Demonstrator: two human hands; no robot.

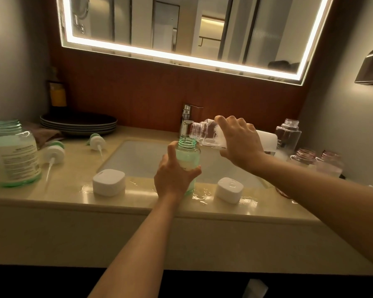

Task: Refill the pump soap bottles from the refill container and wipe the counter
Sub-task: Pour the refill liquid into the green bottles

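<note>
Well, the green bottle [187, 157] stood upright on the front strip of the counter [63, 190], just before the sink [138, 160], its threaded mouth uncapped and a pale layer of liquid inside. The left hand [176, 177] gripped it low down, with one digit raised along its left wall and another curling round to its right side. Right above its mouth hung the neck of a clear bottle [205, 134], tipped almost onto its side and pointing left. The right hand [240, 143] clamped it from above, fingers curled over the body and the base hidden in the palm. Something white showed inside it. Whether anything ran between the two mouths could not be told.

A white square cap [109, 182] sat left of the gripping hand and a second white cap [229, 190] to its right, both on a wet, glinting patch of counter. Further left lay a pump head [96, 141] and a second pump head [54, 150], tubes pointing forward, then a large container [13, 153] — labelled, open-topped, green-tinted. Dark plates [78, 123] were stacked behind. At the right stood an empty clear jar [288, 134] and two pink bottles [317, 161]. A chrome tap [186, 119] rose behind the basin, and a mirror [181, 29] with a glowing edge hung on the brown wall.
</note>
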